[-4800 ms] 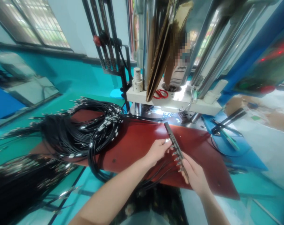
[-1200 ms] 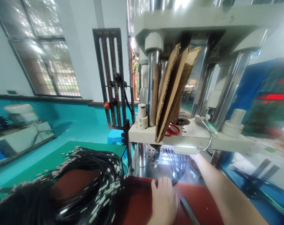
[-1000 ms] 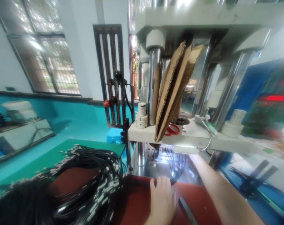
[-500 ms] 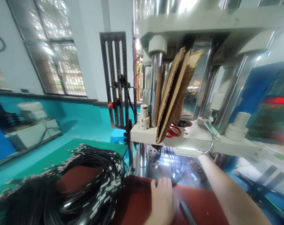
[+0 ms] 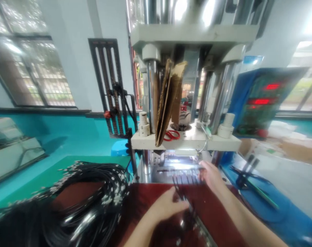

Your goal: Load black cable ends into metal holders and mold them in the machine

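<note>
My left hand [image 5: 171, 206] is over the dark red work surface [image 5: 142, 202], fingers bent round or beside some dark cables [image 5: 178, 188]; blur hides whether it grips them. Farther forward, my right hand [image 5: 208, 173] is at the right end of a dark strip [image 5: 181, 169] on the lit metal plate of the press. Its fingers look pressed on that end, though they are smeared. A long metal piece [image 5: 203, 231] lies on the red surface, right of my left hand. Black cables with white ends [image 5: 94, 219] form a large coiled heap at the left.
The press's pale platform [image 5: 184, 144] spans the area above the plate and bears red-handled scissors [image 5: 172, 135] and folded cardboard [image 5: 166, 103]. A blue control box [image 5: 264, 99] stands at the right. Beneath it, tools [image 5: 258, 190] lie on a blue surface.
The view has turned right. My right hand, hidden under the platform before, is now visible in front of it. Dark cables and the strip now show near my hands; my left hand has turned sideways.
</note>
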A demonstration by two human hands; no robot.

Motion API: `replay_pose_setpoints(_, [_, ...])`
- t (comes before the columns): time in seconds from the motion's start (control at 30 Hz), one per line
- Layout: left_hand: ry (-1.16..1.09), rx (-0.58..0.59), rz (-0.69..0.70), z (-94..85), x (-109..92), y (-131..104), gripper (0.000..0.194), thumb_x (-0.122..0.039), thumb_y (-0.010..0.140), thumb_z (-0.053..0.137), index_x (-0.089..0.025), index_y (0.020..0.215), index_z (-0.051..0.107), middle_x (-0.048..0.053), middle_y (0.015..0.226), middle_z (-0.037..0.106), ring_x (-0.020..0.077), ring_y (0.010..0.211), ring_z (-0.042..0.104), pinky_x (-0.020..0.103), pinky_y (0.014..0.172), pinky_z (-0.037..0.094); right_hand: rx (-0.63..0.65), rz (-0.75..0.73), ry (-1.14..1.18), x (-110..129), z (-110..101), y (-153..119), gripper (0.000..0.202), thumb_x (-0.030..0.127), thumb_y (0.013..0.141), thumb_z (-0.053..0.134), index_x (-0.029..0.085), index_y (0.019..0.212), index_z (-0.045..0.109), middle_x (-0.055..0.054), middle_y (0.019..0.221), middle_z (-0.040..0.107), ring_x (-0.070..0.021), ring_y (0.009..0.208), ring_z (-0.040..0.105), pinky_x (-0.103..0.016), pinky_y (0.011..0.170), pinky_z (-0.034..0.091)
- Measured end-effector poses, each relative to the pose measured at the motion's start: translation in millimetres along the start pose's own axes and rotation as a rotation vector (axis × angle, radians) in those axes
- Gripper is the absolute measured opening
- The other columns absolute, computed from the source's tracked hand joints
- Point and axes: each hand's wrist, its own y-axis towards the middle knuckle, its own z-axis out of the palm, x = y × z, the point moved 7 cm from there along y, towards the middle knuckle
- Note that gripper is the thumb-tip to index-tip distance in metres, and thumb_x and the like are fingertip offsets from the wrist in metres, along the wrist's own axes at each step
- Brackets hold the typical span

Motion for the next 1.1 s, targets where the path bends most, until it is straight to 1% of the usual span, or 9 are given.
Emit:
replay_pose_setpoints(0.13, [-0.691,0.088,-0.047,38.4,9,13,0.039,-0.032,0.065,0.069,-0.011,0.097,0.061,0.012,0.096,0.066,0.0197,0.084,0.062,0.03,0.08,0.041,-0.004,-0.027,0.077,19,3,-46,0.033,0.043,0.065,0.068,0.017,0.079,0.054,0.001,0.058,0.058,-0.0126,0.044,0.053,-0.022,0.037,0.041])
replay_pose_setpoints(0.27, [-0.72,0.434,-0.08,79.3,0,1,0.046,-0.022,0.059,0.073,-0.006,0.099,0.06,0.018,0.087,0.067,0.0259,0.079,0.065,0.035,0.076,0.044,-0.039,-0.087,0.114,35,-1,-70,0.034,0.044,0.064,0.069,0.017,0.08,0.055,0.002,0.057,0.056,-0.0104,0.042,0.05,-0.02,0.035,0.038])
replay_pose_setpoints(0.33, [-0.661,0.498,-0.094,89.4,-5,-7,0.047,-0.025,0.059,0.073,-0.005,0.099,0.06,0.016,0.079,0.068,0.0244,0.068,0.066,0.034,0.067,0.046,-0.056,-0.108,0.131,41,-5,-78,0.032,0.043,0.065,0.069,0.017,0.079,0.055,0.003,0.056,0.054,-0.0092,0.042,0.048,-0.02,0.036,0.038])
replay_pose_setpoints(0.43, [-0.587,0.364,-0.12,94.2,-8,-9,0.039,-0.035,0.064,0.07,-0.005,0.087,0.062,0.009,0.058,0.063,0.0155,0.044,0.058,0.025,0.046,0.042,-0.073,-0.134,0.167,47,-13,-88,0.029,0.041,0.066,0.069,0.018,0.079,0.056,0.007,0.047,0.045,-0.0071,0.039,0.041,-0.019,0.036,0.038])
replay_pose_setpoints(0.53, [-0.564,0.272,-0.146,103.2,-11,-13,0.035,-0.04,0.066,0.067,-0.007,0.075,0.06,0.001,0.047,0.053,0.0095,0.034,0.047,0.02,0.035,0.034,-0.101,-0.141,0.199,50,-21,-95,0.028,0.041,0.067,0.068,0.019,0.079,0.057,0.009,0.044,0.039,-0.0055,0.036,0.036,-0.017,0.035,0.035])
replay_pose_setpoints(0.67, [-0.584,0.259,-0.217,116.1,-12,-27,0.032,-0.04,0.064,0.068,-0.011,0.073,0.057,-0.005,0.044,0.044,0.0037,0.031,0.033,0.017,0.031,0.023,-0.125,-0.093,0.225,39,-31,-104,0.029,0.04,0.064,0.07,0.018,0.077,0.057,0.005,0.051,0.051,-0.0072,0.04,0.044,-0.019,0.038,0.04])
replay_pose_setpoints(0.77, [-0.554,0.266,-0.301,122.6,1,-45,0.033,-0.04,0.061,0.069,-0.012,0.071,0.057,-0.007,0.042,0.041,0.0018,0.03,0.027,0.016,0.03,0.015,-0.145,-0.042,0.236,24,-40,-107,0.033,0.042,0.061,0.071,0.017,0.077,0.055,0.001,0.055,0.058,-0.0122,0.043,0.052,-0.022,0.036,0.041])
replay_pose_setpoints(0.93, [-0.426,0.334,-0.303,131.1,30,-80,0.041,-0.047,0.059,0.069,-0.007,0.066,0.06,-0.002,0.038,0.044,0.0035,0.029,0.032,0.017,0.028,0.013,-0.255,-0.007,0.237,10,-80,-103,0.038,0.041,0.057,0.071,0.016,0.079,0.053,-0.002,0.054,0.061,-0.0151,0.045,0.057,-0.023,0.038,0.044])
replay_pose_setpoints(1.1, [-0.664,0.131,-0.213,117.6,28,-86,0.036,-0.044,0.062,0.069,-0.012,0.071,0.057,-0.003,0.043,0.049,0.0037,0.025,0.031,0.017,0.026,0.02,-0.333,-0.005,0.163,11,-123,-110,0.04,0.036,0.055,0.074,0.014,0.082,0.054,-0.004,0.054,0.063,-0.0168,0.047,0.06,-0.023,0.041,0.047])
